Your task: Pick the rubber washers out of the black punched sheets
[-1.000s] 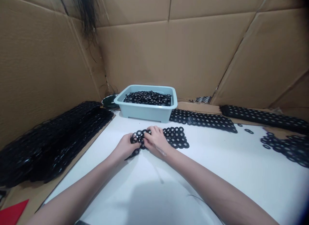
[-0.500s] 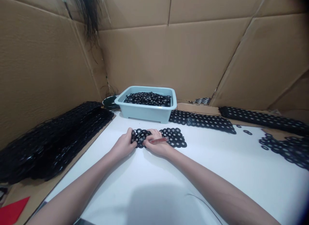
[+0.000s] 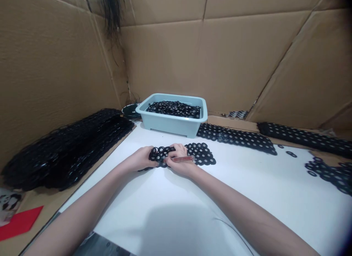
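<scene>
A black sheet of joined rubber rings [image 3: 200, 154] lies on the white table [image 3: 247, 190] in front of me. My left hand [image 3: 141, 161] is closed on the sheet's left end, fingers curled over its edge. My right hand [image 3: 180, 162] is closed beside it, pinching the same end and also holding a thin reddish pen-like tool [image 3: 181, 159] that points right. The two hands almost touch over the rings. Behind them stands a light blue tub [image 3: 170, 122] filled with loose black rings.
A thick stack of black ring sheets [image 3: 68, 146] lies at the left on cardboard. More ring sheets [image 3: 236, 136] stretch along the back and right, with loose rings [image 3: 327, 171] at the right edge. Cardboard walls [image 3: 220, 61] enclose the table. A red card [image 3: 19, 223] lies at the lower left.
My right hand turned so the reddish tool now shows across its fingers. Both hands stay on the sheet's left end. The view shifted slightly, so things sit further right.
</scene>
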Demonstrator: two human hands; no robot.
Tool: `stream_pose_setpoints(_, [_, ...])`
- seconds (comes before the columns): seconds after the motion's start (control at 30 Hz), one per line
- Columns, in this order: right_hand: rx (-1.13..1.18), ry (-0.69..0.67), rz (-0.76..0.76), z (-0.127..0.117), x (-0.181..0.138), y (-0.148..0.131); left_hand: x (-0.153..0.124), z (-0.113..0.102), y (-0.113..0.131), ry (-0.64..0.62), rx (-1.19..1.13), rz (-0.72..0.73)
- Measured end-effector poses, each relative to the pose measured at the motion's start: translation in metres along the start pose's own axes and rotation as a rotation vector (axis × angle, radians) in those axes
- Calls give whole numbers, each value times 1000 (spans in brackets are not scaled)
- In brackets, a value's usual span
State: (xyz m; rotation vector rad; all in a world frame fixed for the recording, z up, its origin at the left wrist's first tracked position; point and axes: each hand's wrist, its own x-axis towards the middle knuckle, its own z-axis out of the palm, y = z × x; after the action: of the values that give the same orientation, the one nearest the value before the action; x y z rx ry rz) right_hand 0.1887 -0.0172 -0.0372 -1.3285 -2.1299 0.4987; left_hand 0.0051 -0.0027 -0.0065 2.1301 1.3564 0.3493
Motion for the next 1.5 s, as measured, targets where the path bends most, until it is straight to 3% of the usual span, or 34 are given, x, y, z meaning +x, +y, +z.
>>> stream_pose_setpoints(0.13, [-17,-39,-13,-3,-1,-2,-2,-1,3,-50,-59,6])
stream_pose_setpoints(0.4, [61,-76,-33,-10,0,1,3,11,-2,77,-219,-56])
stream_pose_setpoints(1.0, [172,-118,-59,-19,2,5,3,7,3,30,-435,-152])
stream_pose_setpoints(1.33, [-104,70,-80,6,0,-1,-5,28,8,218,-537,-254])
stream_pose_setpoints(1.5, [-189,143,-102,10,2,-3,-9,27,17,147,-600,-236])
